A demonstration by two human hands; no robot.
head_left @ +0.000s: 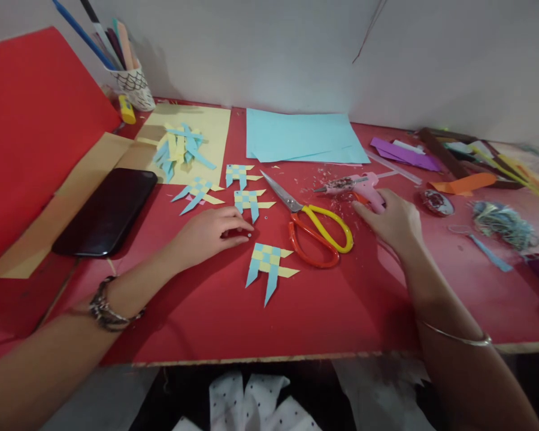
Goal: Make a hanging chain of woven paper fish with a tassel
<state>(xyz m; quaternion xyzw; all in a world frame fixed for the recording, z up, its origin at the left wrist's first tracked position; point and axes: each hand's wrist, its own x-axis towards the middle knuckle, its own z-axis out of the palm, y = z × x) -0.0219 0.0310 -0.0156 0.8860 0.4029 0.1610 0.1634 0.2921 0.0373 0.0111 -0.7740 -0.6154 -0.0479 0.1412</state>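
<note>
My left hand (215, 235) rests low over the red table, fingers curled, with a tiny round googly eye (250, 235) at the tips of thumb and forefinger. Just in front of it lies a woven paper fish (266, 258) in blue and yellow strips. Three similar fish (247, 199) sit beyond the fingers. Another tiny round piece (266, 218) lies on the table close by. My right hand (395, 220) is closed around the handle of a pink glue gun (348, 183), whose nozzle points left. Between both hands are scissors (317, 230) with red and yellow handles, lying partly spread.
Loose paper strips (184, 149) lie on a yellow sheet (218, 123); blue sheets (300, 134) are at the back. At left are a black phone (108, 212) and a pen cup (135, 87). Purple paper (404, 154) and a thread bundle (505, 224) lie at right.
</note>
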